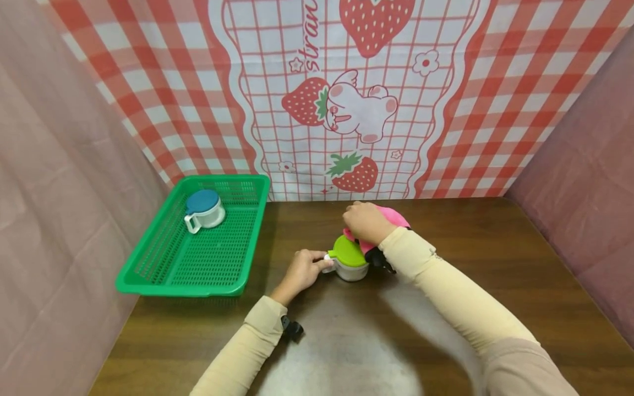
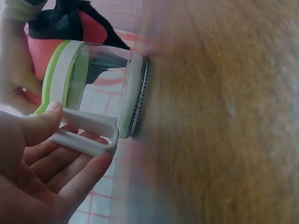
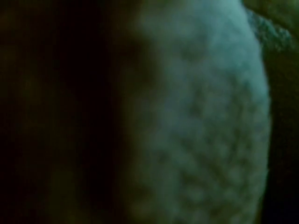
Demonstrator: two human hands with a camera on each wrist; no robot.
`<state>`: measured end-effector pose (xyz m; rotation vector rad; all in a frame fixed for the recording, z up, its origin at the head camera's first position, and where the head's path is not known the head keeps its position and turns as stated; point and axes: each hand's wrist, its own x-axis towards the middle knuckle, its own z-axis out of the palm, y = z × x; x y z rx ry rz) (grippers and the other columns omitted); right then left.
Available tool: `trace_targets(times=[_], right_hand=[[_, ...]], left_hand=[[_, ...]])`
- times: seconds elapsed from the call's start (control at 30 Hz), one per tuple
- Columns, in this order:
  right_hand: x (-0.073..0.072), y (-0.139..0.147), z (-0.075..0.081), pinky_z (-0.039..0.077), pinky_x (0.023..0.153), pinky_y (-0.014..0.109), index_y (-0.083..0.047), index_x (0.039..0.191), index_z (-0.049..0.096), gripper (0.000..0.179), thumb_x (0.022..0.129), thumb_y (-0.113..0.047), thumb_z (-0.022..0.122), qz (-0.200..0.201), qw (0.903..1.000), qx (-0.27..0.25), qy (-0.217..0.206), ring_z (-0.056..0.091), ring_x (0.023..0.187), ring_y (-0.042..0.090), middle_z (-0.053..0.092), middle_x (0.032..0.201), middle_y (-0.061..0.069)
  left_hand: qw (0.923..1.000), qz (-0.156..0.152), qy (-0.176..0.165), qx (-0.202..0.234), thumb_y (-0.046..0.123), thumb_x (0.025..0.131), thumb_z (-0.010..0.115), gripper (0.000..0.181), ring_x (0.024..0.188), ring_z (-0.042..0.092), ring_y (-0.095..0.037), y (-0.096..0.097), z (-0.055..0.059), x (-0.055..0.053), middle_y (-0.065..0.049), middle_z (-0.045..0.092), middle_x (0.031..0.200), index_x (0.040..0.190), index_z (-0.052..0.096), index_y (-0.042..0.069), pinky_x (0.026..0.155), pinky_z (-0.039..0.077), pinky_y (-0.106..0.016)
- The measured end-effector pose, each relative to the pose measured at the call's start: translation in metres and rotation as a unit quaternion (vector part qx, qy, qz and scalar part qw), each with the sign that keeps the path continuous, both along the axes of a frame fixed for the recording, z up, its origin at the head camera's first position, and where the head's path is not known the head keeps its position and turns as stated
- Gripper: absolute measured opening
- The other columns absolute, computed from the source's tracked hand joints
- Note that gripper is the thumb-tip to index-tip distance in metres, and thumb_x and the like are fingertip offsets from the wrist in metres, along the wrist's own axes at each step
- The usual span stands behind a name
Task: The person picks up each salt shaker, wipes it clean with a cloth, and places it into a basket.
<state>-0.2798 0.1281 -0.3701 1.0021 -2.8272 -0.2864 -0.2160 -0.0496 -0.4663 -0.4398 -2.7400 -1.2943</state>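
Note:
A clear seasoning jar (image 1: 352, 272) with a lime-green lid (image 1: 349, 251) and a white side handle (image 2: 88, 145) stands upright on the table. My left hand (image 1: 303, 273) pinches that handle, thumb on its upper end and fingers curled behind it. At the jar's far right side, my right hand (image 1: 367, 223) grips a bunched pink cloth (image 1: 393, 216), which reaches the lid's edge. The fingertips of this hand are mostly hidden in the head view. Only dark, blurred fabric (image 3: 205, 116) fills the right wrist view.
A green plastic basket (image 1: 255, 236) sits at the left, holding a similar jar with a blue lid (image 1: 203, 201). Behind the wooden table (image 1: 520, 275) hangs a checked strawberry-print cloth (image 1: 460, 137). Pink fabric covers both sides.

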Motion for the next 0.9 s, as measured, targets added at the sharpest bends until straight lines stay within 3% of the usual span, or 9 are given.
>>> trace_targets(times=[0.2,0.43,0.9], right_hand=[[0.011,0.025,-0.001,0.054,0.065,0.044,-0.01,0.071,0.07,0.007,0.074,-0.005,0.073,0.016,0.9987,-0.046,0.013,0.061,0.077,0.028,0.066,0.078,0.007],[0.026,0.045,-0.007,0.048,0.058,0.039,-0.017,0.063,0.066,0.024,0.072,0.005,0.065,0.043,0.9945,-0.091,0.028,0.056,0.071,0.025,0.058,0.069,0.003],[0.061,0.055,-0.022,0.045,0.056,0.034,-0.015,0.068,0.07,0.02,0.073,0.004,0.07,0.105,0.9796,-0.15,0.083,0.05,0.065,0.021,0.05,0.065,0.002]], left_hand=[[1.0,-0.001,-0.004,-0.003,0.023,0.085,0.074,0.022,0.086,0.07,-0.021,0.0,0.0,0.002,-0.008,0.076,0.092,0.097,0.077,0.005,0.076,0.055,-0.032],[1.0,0.001,0.003,0.009,0.021,0.084,0.075,0.021,0.076,0.064,-0.015,-0.001,0.001,0.001,-0.008,0.075,0.083,0.096,0.077,0.005,0.07,0.052,-0.026],[0.9992,0.004,-0.018,0.035,0.021,0.084,0.075,0.019,0.06,0.052,-0.004,0.0,-0.003,0.0,-0.007,0.07,0.067,0.093,0.077,0.004,0.058,0.043,-0.017]])
